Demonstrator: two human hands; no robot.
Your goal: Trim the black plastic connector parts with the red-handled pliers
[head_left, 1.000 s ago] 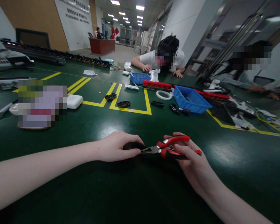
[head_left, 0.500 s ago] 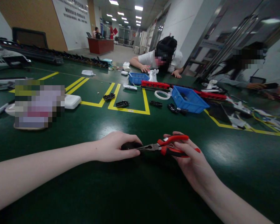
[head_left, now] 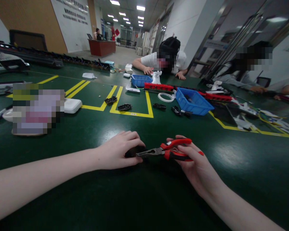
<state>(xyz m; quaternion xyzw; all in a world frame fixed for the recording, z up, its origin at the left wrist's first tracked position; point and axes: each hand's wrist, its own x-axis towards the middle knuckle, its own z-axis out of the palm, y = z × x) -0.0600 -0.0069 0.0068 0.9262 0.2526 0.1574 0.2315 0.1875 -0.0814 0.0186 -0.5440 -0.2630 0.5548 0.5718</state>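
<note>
My right hand (head_left: 195, 157) is closed around the red and black handles of long-nose pliers (head_left: 155, 151), whose jaws point left. My left hand (head_left: 120, 149) curls over a small black part (head_left: 133, 152), with the thumb below it and the fingers above. The plier tips reach the part near my left thumb; whether the jaws clamp it I cannot tell. Most of the black part is hidden by my fingers. Beyond my hands lie similar small black parts, among them one (head_left: 124, 107) on the yellow tape and one (head_left: 159, 106) to its right.
A blue bin (head_left: 194, 102) stands beyond my right hand, beside a white tape ring (head_left: 165, 97). Another blue bin (head_left: 141, 80) is farther back, near a person (head_left: 168, 57) leaning on the green table (head_left: 91, 192). A white box (head_left: 72, 106) sits at left.
The plier tips have shifted slightly left, deeper between my left thumb and fingers. My left fingers have lifted and spread a little. The whole view has moved slightly.
</note>
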